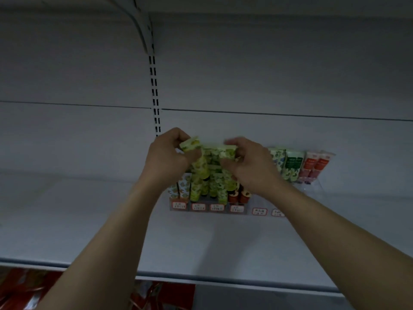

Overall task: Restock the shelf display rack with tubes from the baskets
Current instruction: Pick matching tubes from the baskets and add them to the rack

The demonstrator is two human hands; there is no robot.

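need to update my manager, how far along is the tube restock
Done: left columns of the rack hold standing tubes. In hand: left hand and right hand grip green tubes above it. Left: front slots at right look bare; baskets are out of view.

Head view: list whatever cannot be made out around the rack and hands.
All head view.
- Price labels: print too small and dim.
- Middle rows of the rack: hidden behind left hand and right hand, which grip green tubes.
- Right fingertips: motion-blurred.
- Baskets: outside the frame.
- Red goods below: cut off by bottom edge.
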